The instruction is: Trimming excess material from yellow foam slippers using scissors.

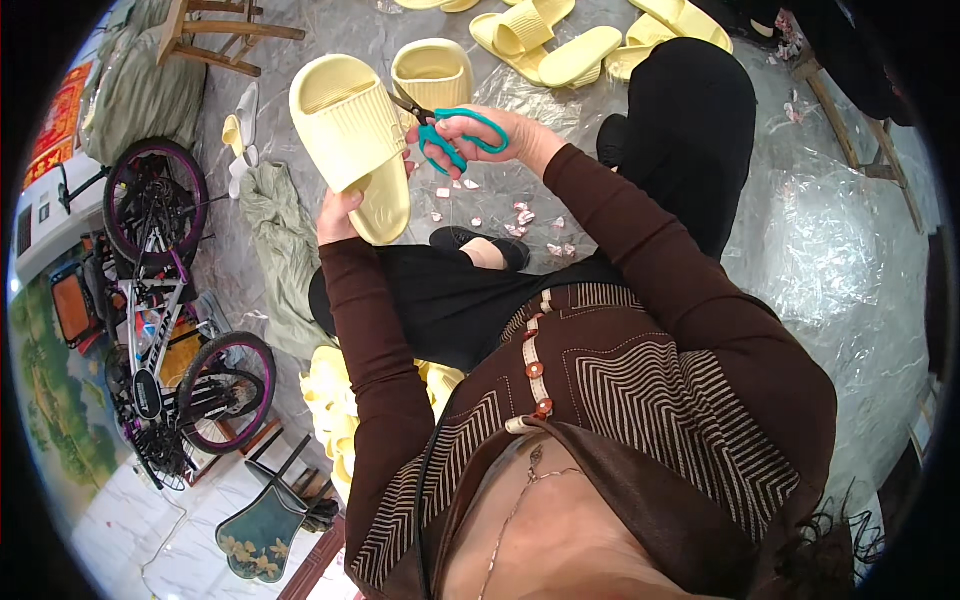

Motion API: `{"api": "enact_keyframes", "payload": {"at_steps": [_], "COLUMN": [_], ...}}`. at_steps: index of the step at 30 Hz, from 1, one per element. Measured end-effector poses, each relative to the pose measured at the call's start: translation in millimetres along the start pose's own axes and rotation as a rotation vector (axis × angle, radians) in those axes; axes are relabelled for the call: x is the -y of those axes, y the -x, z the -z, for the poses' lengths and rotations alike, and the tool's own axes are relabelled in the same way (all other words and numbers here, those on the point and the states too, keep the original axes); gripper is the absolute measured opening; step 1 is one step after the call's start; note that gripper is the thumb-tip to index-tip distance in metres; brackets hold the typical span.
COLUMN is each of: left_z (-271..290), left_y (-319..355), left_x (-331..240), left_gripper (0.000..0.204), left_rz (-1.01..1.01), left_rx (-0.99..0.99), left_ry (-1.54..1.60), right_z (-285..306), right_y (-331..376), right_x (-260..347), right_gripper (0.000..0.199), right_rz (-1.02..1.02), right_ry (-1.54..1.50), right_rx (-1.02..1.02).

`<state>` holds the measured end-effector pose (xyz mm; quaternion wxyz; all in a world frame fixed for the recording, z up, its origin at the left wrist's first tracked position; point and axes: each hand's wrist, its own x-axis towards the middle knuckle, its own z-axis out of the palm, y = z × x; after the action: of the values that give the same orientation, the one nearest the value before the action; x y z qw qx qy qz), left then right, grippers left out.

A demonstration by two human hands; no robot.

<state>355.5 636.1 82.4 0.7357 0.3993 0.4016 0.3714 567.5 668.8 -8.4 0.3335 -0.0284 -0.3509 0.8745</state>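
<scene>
Grey floor (222, 178) below; yellow slipper (350, 135) clamped in fingers of left hand (338, 214), toe pointing away from body, teal-handled scissors (431, 134) just right, gripped by fingers of right hand (512, 136), tips toward strap edge.

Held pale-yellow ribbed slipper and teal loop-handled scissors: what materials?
Pale-yellow ribbed slipper: probably foam or soft plastic, satin finish; thick, uniform colour, moulded-looking ridges.
Teal loop-handled scissors: handles likely smooth plastic, evenly coloured; dark pointed blades probably metal, being thin.
</scene>
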Motion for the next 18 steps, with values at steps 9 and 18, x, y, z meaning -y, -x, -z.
{"api": "enact_keyframes", "payload": {"at_steps": [9, 18], "left_z": [-2, -2], "left_y": [0, 0], "left_x": [1, 2], "left_gripper": [0.087, 0.083], "left_rz": [0.021, -0.017], "left_rx": [0.03, 0.029], "left_ry": [-0.01, 0.004], "right_z": [-3, 4], "right_y": [-2, 0], "right_x": [9, 25], "right_gripper": [0.038, 0.029], "right_rz": [0.107, 0.17], "right_ry": [0.096, 0.357], "right_rx": [-0.169, -0.537]}}
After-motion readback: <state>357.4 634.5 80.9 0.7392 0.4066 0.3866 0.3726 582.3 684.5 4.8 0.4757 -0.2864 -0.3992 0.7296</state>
